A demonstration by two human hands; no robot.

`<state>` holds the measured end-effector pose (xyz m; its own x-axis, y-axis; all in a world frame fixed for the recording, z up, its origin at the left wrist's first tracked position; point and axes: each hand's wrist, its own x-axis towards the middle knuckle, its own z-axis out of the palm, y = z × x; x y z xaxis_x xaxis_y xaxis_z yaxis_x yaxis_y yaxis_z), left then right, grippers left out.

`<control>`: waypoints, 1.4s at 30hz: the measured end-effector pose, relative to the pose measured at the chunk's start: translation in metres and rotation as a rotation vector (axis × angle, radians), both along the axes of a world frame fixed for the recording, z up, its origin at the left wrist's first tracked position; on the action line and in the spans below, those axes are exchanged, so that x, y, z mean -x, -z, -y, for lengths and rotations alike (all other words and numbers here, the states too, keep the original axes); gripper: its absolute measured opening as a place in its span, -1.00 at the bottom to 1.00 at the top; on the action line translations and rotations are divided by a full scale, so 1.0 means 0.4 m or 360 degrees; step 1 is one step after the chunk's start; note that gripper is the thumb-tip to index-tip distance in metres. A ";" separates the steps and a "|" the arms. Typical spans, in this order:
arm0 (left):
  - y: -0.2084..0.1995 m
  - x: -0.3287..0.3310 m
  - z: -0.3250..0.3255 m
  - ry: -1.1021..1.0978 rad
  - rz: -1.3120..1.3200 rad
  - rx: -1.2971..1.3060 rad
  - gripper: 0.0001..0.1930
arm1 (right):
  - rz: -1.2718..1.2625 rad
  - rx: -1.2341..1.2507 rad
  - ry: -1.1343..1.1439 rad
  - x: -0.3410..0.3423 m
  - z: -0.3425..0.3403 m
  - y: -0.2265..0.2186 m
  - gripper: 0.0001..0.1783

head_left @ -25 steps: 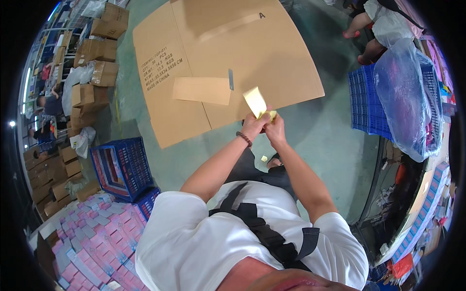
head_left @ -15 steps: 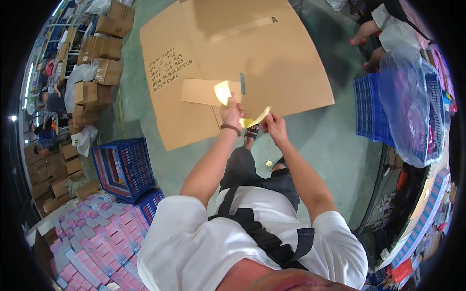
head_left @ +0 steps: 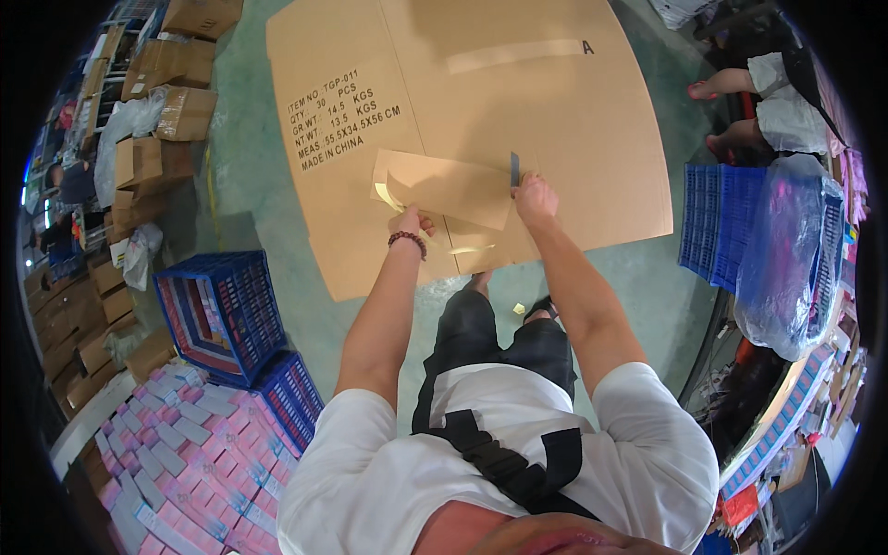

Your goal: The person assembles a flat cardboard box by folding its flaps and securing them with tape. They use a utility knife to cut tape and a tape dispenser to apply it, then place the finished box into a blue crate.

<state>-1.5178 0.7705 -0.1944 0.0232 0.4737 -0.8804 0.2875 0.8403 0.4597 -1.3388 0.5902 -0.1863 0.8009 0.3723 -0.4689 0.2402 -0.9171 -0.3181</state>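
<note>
A large flattened cardboard box (head_left: pixel 573 120) with black printing lies before me on the floor. On it rests a smaller rectangular cardboard piece (head_left: pixel 453 180). My left hand (head_left: pixel 407 222) is closed on a pale yellow paper strip (head_left: pixel 387 196), at the piece's near left corner. Another pale yellow strip (head_left: pixel 474 248) shows just right of that hand; whether it is held or lying loose I cannot tell. My right hand (head_left: pixel 536 199) has its fingers closed at the near end of a flat, narrow grey strip (head_left: pixel 515 169), beside the piece's right end.
A yellow scrap (head_left: pixel 519 308) lies on the green floor near my feet. Blue crates (head_left: pixel 227 314) and many pink boxes (head_left: pixel 203 462) stand at left, cartons (head_left: pixel 153 166) farther back. At right are blue crates (head_left: pixel 712 222) under clear plastic and another person's legs (head_left: pixel 740 83).
My hands have moved apart: the left one leftward with a yellow strip, the right one up onto the grey strip, letting go of its yellow paper. The view has shifted slightly.
</note>
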 end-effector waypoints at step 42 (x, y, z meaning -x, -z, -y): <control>-0.356 -0.407 0.796 0.1711 0.1437 0.0444 -0.47 | -0.0885 -0.2726 0.1760 0.083 0.900 -0.454 -0.79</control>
